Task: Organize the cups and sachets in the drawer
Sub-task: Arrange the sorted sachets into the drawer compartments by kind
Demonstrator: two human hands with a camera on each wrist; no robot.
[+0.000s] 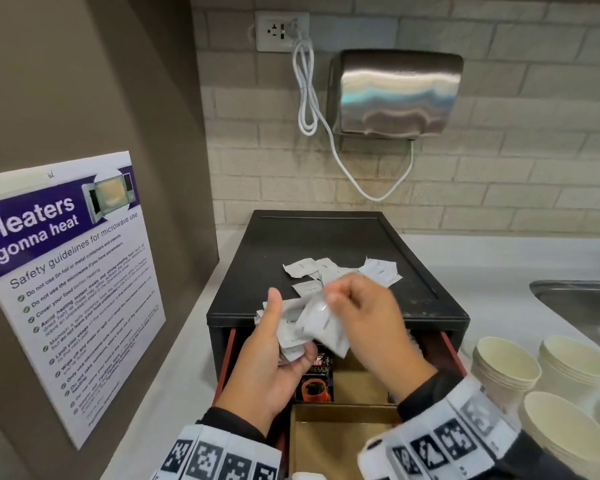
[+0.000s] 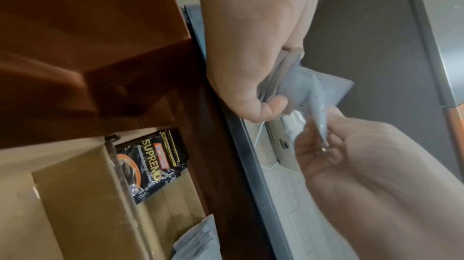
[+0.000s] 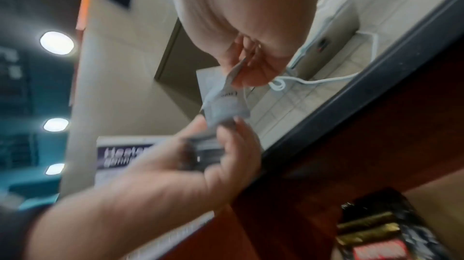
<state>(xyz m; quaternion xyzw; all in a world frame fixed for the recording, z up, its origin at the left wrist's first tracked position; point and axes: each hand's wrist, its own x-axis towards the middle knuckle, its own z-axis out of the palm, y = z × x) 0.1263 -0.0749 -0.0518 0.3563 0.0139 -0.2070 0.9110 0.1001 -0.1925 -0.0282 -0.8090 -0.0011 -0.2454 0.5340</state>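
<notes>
My left hand (image 1: 286, 329) grips a bundle of white sachets (image 1: 290, 336) above the open drawer (image 1: 448, 346). My right hand (image 1: 333, 297) pinches the top edge of one white sachet (image 1: 324, 329), which hangs against the bundle. More loose white sachets (image 1: 378, 271) lie on top of the black drawer box (image 1: 326, 233). A black coffee sachet (image 1: 315, 377) stands in a cardboard compartment (image 1: 336, 441) of the drawer. In the left wrist view a few white sachets (image 2: 198, 241) lie in the drawer near the black coffee sachets (image 2: 150, 163). Stacks of paper cups (image 1: 506, 370) stand on the counter at the right.
A sink (image 1: 582, 306) lies at the far right beyond the cups. A steel hand dryer (image 1: 395, 91) with a white cable hangs on the tiled wall behind the box. A microwave safety poster (image 1: 66, 282) is stuck on the brown panel at the left.
</notes>
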